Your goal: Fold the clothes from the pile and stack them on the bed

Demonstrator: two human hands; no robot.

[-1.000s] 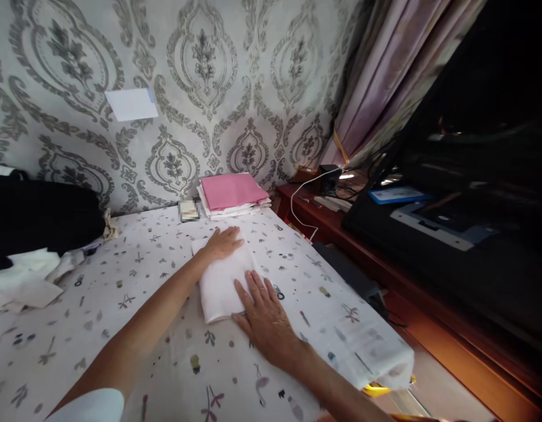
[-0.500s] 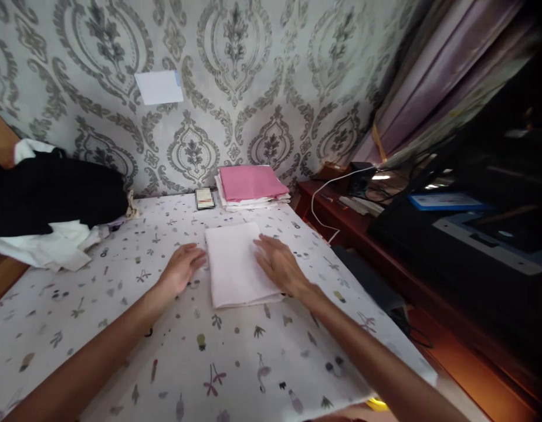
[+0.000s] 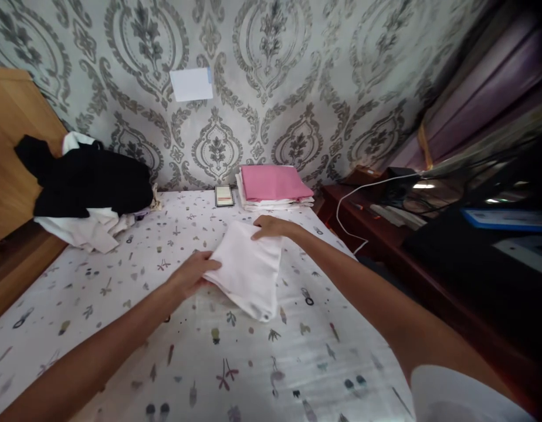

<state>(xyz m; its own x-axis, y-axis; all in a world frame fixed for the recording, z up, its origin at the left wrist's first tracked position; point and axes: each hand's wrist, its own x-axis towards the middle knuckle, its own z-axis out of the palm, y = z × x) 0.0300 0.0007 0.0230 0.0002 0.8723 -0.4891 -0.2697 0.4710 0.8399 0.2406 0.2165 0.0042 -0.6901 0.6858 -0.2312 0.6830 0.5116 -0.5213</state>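
A folded white cloth (image 3: 247, 264) is tilted over the bed, turned so that one corner points toward me. My left hand (image 3: 198, 269) pinches its left corner, thumb on top and fingers underneath. At the far right edge my right hand (image 3: 268, 227) grips the cloth, with its thumb on the upper face and the other fingers partly hidden. Beyond the cloth lies a stack of folded cloths, a pink cloth (image 3: 275, 183) on top and white cloths (image 3: 277, 205) below.
Patterned white sheet (image 3: 183, 363) covers the bed. A heap of black clothes (image 3: 95, 181) and white clothes (image 3: 88, 228) sits at the left by a wooden board (image 3: 22, 152). A small box (image 3: 224, 196) stands near the wall. Right of the bed, a white cable (image 3: 341, 211) hangs by a dark red desk (image 3: 341, 196).
Both hands have taken hold of the white cloth, which lay flat before. It is now turned and partly lifted. The view has swung left.
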